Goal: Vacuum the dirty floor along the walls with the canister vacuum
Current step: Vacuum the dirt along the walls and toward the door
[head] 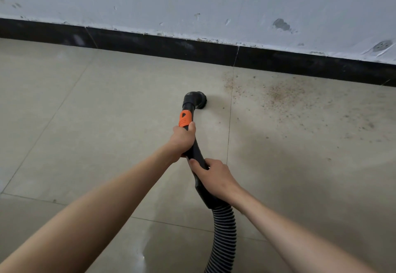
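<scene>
Head view: both hands on the vacuum wand, brush head on tiled floor near the wall.

Left hand [183,139] curled round the black wand [194,144] just below its orange slider [185,118]; right hand [211,176] grips lower, above the ribbed hose [224,234]. Brush nozzle [196,99] touches the floor [85,122], short of the black skirting [150,43]. Brown grit patch [276,94] lies right of the nozzle.

Two forearms in view, both bare to frame edge. No sleeves, gloves, watch, rings. Left hand [182,140], right hand [211,176] bare.
</scene>
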`<action>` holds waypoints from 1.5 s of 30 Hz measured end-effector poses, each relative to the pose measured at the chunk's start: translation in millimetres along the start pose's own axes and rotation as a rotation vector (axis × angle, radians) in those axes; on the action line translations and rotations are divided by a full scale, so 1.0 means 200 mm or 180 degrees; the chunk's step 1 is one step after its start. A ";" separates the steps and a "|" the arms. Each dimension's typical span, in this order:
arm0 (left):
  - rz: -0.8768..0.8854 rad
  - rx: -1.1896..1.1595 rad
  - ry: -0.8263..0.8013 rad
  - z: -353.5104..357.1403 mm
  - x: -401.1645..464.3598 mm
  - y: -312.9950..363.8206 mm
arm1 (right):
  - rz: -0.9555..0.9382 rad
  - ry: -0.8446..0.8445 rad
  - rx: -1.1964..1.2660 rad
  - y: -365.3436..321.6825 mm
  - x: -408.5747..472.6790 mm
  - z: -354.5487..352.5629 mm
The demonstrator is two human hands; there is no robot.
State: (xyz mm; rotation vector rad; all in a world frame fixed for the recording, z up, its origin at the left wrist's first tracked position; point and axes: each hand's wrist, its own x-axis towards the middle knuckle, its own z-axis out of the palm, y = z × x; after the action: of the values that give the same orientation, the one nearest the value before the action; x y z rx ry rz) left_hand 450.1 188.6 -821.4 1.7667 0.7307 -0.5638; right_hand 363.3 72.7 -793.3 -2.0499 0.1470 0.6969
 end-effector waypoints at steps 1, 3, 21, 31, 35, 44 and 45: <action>0.0022 0.0061 -0.0011 0.02 -0.01 0.01 | 0.0020 0.0035 0.0046 0.01 0.00 -0.01; 0.0064 0.0170 -0.0049 0.08 -0.01 0.04 | 0.0072 0.0113 0.0118 0.03 -0.02 -0.04; 0.0017 -0.0304 0.0242 -0.12 0.04 0.02 | -0.0178 -0.0294 -0.0061 -0.06 0.13 0.02; -0.0334 -0.0580 0.0592 -0.35 -0.10 -0.29 | -0.0392 -0.1027 -0.0902 -0.02 -0.01 0.16; -0.0189 -0.0331 0.0499 -0.26 -0.16 -0.33 | -0.0333 -0.0814 -0.1039 0.07 -0.08 0.15; 0.0062 0.0281 0.0069 -0.04 -0.16 -0.16 | 0.0088 -0.0687 -0.0467 0.19 -0.08 0.04; 0.0092 0.0354 0.0054 -0.03 -0.15 -0.14 | 0.0119 -0.0660 -0.0398 0.20 -0.08 0.04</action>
State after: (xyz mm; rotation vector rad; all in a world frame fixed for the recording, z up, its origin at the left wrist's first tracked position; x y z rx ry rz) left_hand 409.2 194.3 -818.0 1.8840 0.6958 -0.5801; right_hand 332.5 54.7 -818.2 -2.0820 0.0229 0.9577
